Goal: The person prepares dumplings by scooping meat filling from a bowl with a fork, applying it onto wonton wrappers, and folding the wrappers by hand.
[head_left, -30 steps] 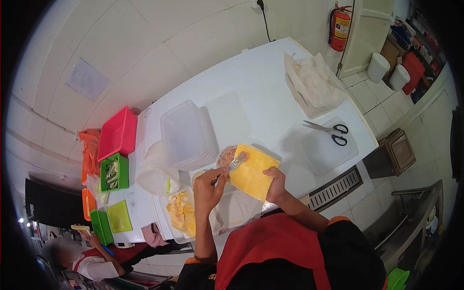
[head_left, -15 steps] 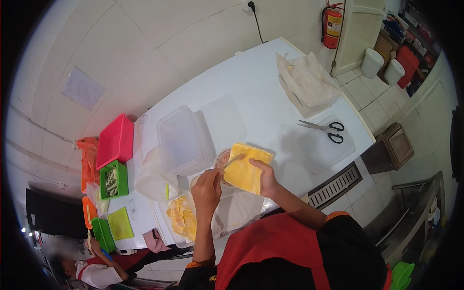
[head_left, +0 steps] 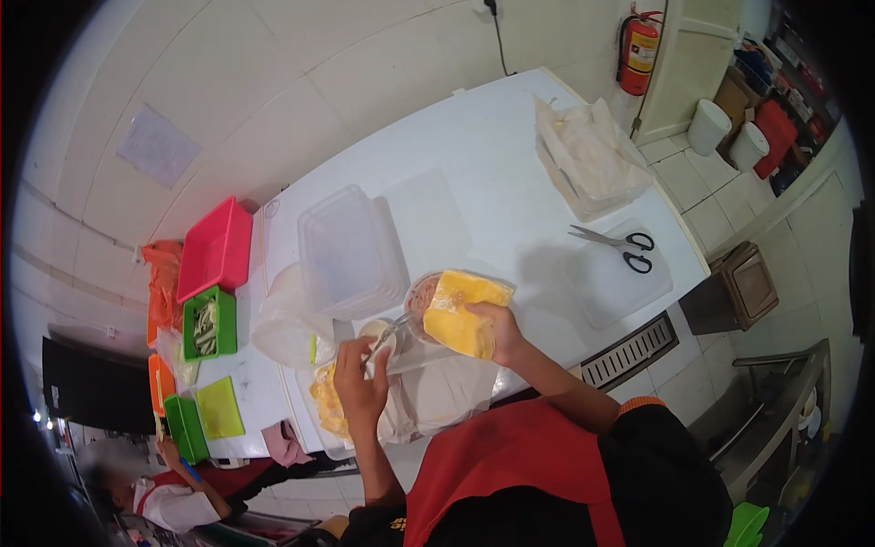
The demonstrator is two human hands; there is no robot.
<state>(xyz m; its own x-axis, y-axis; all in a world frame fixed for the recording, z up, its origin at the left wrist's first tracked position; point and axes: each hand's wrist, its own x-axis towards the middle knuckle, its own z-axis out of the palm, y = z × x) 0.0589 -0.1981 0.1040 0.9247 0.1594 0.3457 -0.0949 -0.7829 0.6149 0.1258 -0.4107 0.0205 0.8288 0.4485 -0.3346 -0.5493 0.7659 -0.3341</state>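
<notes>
In my right hand (head_left: 499,334) is a stack of square yellow dough wrappers (head_left: 461,330), held at its right side with the thumb on top. My left hand (head_left: 361,383) pinches a thin metal utensil (head_left: 394,328); whether it is a spoon or a spreader I cannot tell. Its far end reaches the bowl of pinkish filling (head_left: 421,299), which the wrappers partly cover. A small whitish bowl (head_left: 378,335) stands just beyond my left fingers. Left of that hand, folded yellow pieces (head_left: 326,401) lie in a clear tray, partly hidden by my arm.
Stacked clear containers (head_left: 342,255) stand beyond the bowls. Scissors (head_left: 620,244) lie on a translucent lid (head_left: 629,292) at right, below a paper-lined container (head_left: 592,164). Pink (head_left: 217,251) and green (head_left: 210,324) bins stand at left. A co-worker (head_left: 178,497) works at lower left.
My left hand has drawn the utensil off the wrappers, down and to the left, its end now at the filling bowl. The wrappers have tilted slightly in my right hand, uncovering more filling.
</notes>
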